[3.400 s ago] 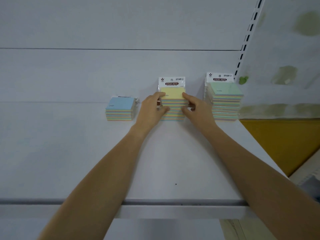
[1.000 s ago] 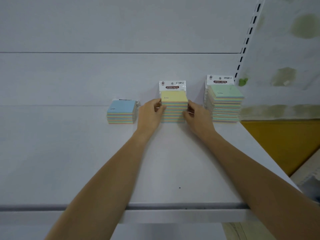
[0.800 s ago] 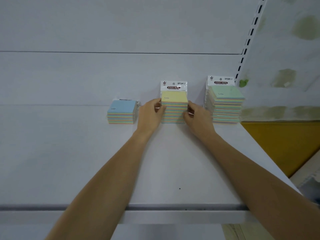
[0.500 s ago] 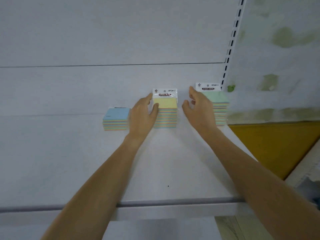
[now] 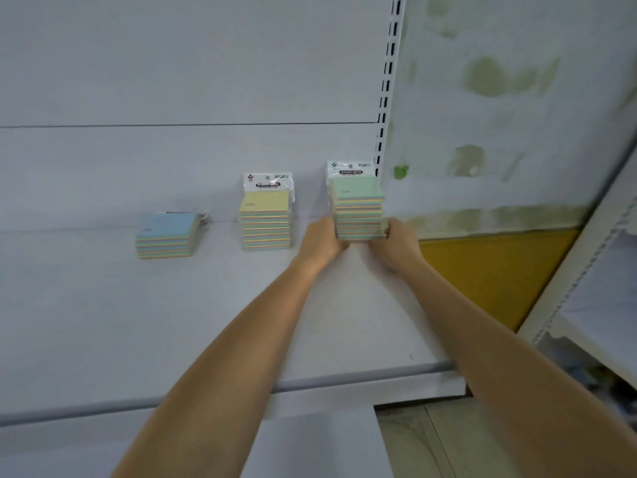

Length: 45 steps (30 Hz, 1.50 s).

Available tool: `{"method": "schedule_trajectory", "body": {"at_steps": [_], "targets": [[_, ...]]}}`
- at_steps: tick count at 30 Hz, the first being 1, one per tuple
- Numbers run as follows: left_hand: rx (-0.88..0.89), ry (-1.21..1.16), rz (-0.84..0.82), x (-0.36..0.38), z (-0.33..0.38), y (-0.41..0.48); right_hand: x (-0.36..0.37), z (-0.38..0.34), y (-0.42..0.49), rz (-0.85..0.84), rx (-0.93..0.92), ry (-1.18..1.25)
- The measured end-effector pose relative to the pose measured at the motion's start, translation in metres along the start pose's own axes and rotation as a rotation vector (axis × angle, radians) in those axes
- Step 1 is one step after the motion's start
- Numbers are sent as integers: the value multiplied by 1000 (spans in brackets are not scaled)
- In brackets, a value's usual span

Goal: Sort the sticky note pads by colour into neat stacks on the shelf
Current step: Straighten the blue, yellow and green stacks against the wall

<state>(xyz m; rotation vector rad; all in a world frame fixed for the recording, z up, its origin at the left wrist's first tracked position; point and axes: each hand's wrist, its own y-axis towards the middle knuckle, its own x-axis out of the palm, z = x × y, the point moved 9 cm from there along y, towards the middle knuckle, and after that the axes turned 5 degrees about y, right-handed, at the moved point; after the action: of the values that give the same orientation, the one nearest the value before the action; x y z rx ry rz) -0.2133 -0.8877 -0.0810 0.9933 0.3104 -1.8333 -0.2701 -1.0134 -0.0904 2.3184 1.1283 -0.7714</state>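
Toppling looks like the main risk. The green stack (image 5: 358, 208), tallest of the three, stands at the right end of the shelf (image 5: 138, 322), close to the back panel (image 5: 172, 63) and the slotted upright (image 5: 387, 81). The left hand (image 5: 322, 241) and right hand (image 5: 393, 241) clasp it from either side, fingers curled in around its lowest pads only. Nothing steadies the upper pads. The packs seem to be wrapped in smooth film, so a sideways nudge or uneven squeeze at the base could probably shear the top ones off. They might fall past the shelf's right edge, which lies just beside the stack. Lifting from this low grip would likely fan the pile open. A push leftward seems less worrying, since the yellow stack (image 5: 265, 219) and the blue stack (image 5: 165, 236) sit well apart from it. The upright header cards at the back could also catch on the panel and tilt the top pack.
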Motion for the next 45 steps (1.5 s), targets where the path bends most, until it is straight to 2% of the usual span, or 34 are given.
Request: {"method": "schedule_trajectory", "body": {"at_steps": [4,14,27,32,37,45], "targets": [[-8,-82,71,7,-13,9,7,8,8,43,-14,20],[-34,-67,174,7,-24,25,4,9,12,50,-95,127],[-54,-62,177,9,-27,26,8,14,19,38,-87,189],[-60,-52,194,5,-22,25,2,5,15,105,-146,160],[10,-157,338,-13,-12,24,-4,-5,11,151,-211,208],[43,-189,348,-15,-15,25,-6,-4,15,153,-172,224]]}}
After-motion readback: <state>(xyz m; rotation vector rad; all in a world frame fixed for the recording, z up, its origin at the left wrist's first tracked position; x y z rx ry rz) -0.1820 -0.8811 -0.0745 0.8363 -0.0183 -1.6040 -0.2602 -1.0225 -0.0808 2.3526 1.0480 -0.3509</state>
